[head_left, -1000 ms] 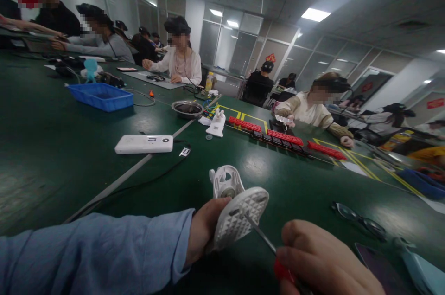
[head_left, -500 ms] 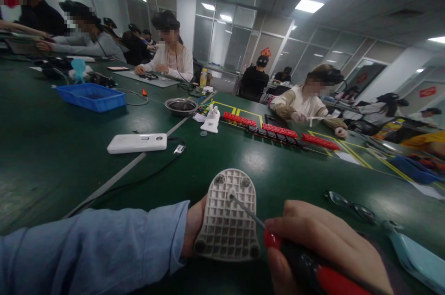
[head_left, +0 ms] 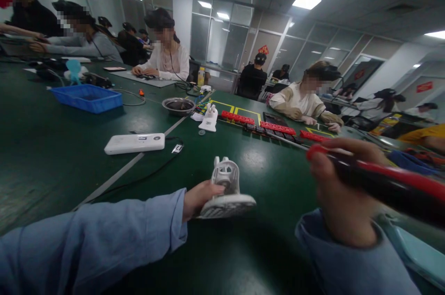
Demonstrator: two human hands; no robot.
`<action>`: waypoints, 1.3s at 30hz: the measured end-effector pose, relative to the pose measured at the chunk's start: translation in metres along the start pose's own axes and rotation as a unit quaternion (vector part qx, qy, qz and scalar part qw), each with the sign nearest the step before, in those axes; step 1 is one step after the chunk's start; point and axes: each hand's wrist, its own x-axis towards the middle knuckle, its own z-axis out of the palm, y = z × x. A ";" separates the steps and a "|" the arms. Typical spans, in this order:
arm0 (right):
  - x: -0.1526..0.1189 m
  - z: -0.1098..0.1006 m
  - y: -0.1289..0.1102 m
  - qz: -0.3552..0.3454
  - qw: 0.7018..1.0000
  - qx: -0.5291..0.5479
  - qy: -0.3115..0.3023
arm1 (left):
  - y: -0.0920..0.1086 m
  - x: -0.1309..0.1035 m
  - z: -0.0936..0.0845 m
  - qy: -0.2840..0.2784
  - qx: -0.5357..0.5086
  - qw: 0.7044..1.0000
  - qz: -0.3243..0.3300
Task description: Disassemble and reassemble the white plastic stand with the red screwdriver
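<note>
My left hand [head_left: 199,197] is closed around a white plastic stand [head_left: 239,200], held above the green table. The stand is turned so its upright bracket points up and its rounded base faces mostly down. In my right hand [head_left: 342,197] is a screwdriver [head_left: 378,181] with a red and black handle, gripped with thumb and fingers. Its shaft points left, away from the stand and not touching it. Beyond my hands, a similar white plastic piece [head_left: 208,119] rests on the table.
A white oblong device [head_left: 134,144] and a black cable lie left of centre. Farther back are a blue tray [head_left: 92,104], a metal bowl [head_left: 178,112] and a row of red trays [head_left: 278,128]. A light-blue object [head_left: 420,258] lies at lower right. Other people sit around the table.
The screwdriver has come out of the hole in the stand's underside and moved up and right. My left hand has tipped the stand, so its bracket now shows.
</note>
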 end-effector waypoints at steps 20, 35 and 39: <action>-0.036 0.068 0.074 0.079 0.881 -0.114 -0.451 | 0.014 0.017 -0.030 -0.111 0.666 0.706 0.213; 0.006 0.079 0.010 0.153 0.946 0.065 -0.278 | 0.011 0.014 -0.032 -0.101 0.664 0.722 0.164; 0.007 0.065 0.063 0.237 0.879 -0.265 -0.317 | 0.008 0.012 -0.033 -0.062 0.668 0.724 0.162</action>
